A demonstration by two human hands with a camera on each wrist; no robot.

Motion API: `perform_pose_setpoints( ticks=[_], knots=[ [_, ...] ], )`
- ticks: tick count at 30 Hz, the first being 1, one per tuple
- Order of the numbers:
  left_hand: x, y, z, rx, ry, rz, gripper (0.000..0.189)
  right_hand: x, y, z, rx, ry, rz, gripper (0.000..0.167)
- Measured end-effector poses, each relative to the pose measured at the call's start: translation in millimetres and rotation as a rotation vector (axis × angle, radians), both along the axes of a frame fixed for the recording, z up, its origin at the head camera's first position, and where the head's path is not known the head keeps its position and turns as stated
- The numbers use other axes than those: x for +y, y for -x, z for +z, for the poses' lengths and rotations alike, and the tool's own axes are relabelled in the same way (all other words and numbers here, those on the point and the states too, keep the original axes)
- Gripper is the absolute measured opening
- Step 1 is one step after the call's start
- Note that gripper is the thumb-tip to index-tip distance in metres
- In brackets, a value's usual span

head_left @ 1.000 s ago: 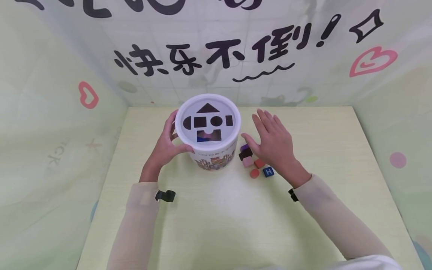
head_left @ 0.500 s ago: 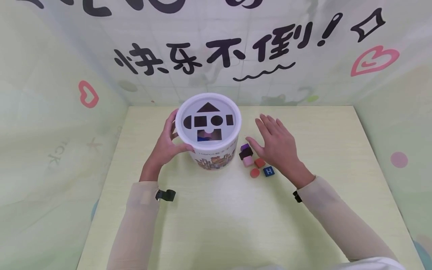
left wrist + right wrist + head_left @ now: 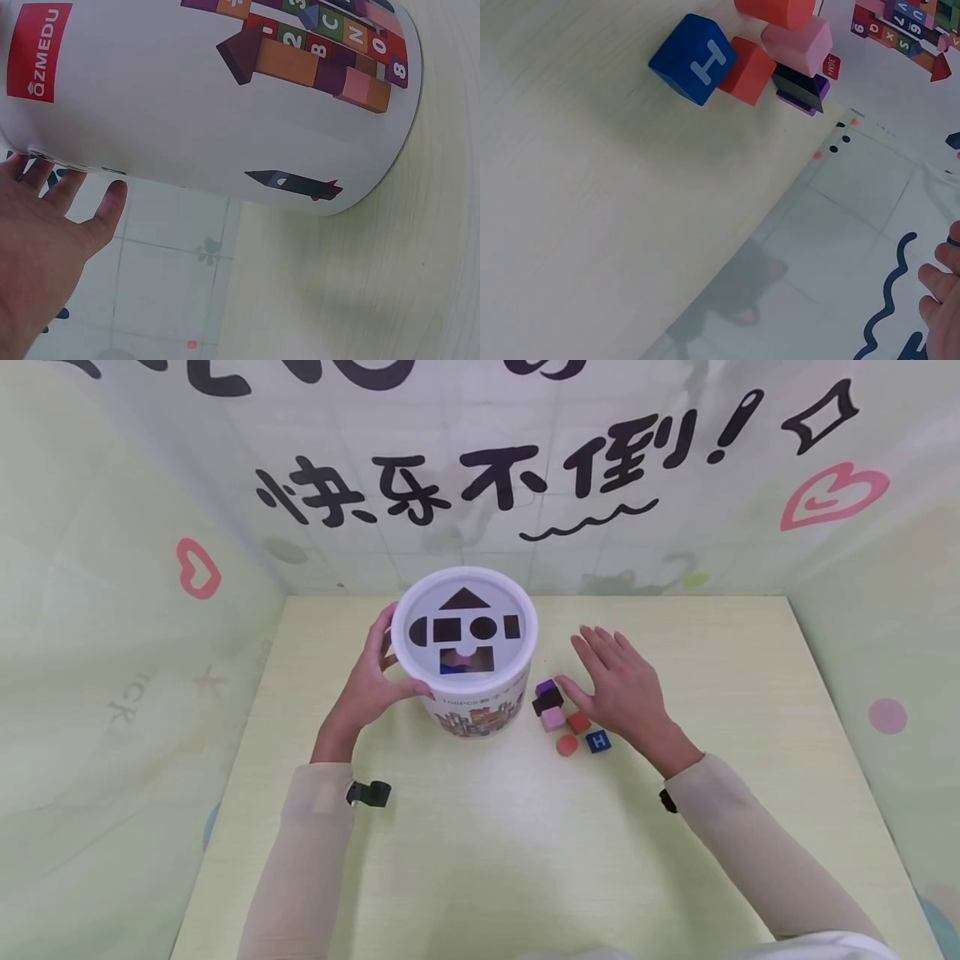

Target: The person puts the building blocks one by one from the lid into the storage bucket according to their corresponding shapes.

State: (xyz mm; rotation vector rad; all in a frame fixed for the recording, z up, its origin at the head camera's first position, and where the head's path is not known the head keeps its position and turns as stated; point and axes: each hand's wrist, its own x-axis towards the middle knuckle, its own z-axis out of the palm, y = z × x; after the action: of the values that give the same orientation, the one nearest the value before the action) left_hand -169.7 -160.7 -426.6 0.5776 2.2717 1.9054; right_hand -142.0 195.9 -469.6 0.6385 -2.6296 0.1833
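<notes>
A white bucket point(image 3: 480, 714) with printed block pictures stands upright on the table, topped by a white lid point(image 3: 504, 662) with cut-out shapes. My left hand point(image 3: 367, 681) holds the bucket's left side just under the lid, thumb in front and fingers behind. To the right, my right hand point(image 3: 622, 693) hovers with fingers extended and nothing in it. By its thumb lie a purple block point(image 3: 545, 687), a black block point(image 3: 548, 701) and a pink block point(image 3: 552, 719). Nearer me are an orange block point(image 3: 578, 722), a round red block point(image 3: 567, 744) and a blue block marked H point(image 3: 695, 60).
The pale wooden table point(image 3: 480, 843) meets a printed backdrop point(image 3: 480, 543) right behind the bucket, with side walls left and right. Dark straps sit at both wrists. Something blue shows through the lid's lower cut-out.
My right hand has drawn back slightly toward me and to the right, away from the bucket. My left hand, the bucket and the blocks stay where they were.
</notes>
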Motion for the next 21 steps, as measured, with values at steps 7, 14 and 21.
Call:
perform_pose_setpoints(
  ticks=[7,14,21],
  knots=[
    [-0.3,0.0,-1.0,-0.004,0.005,0.002,0.114,7.6,-1.1,-9.9,-0.066,-0.048,0.070,0.060],
    [-1.0,0.0,-0.9,-0.005,0.006,0.003,0.111,12.2,-1.7,-23.0,-0.119,-0.061,0.114,0.058],
    [-4.6,6.3,-13.2,0.001,-0.011,-0.002,0.112,15.3,-3.7,-32.3,-0.210,-0.092,0.122,0.056]
  ],
)
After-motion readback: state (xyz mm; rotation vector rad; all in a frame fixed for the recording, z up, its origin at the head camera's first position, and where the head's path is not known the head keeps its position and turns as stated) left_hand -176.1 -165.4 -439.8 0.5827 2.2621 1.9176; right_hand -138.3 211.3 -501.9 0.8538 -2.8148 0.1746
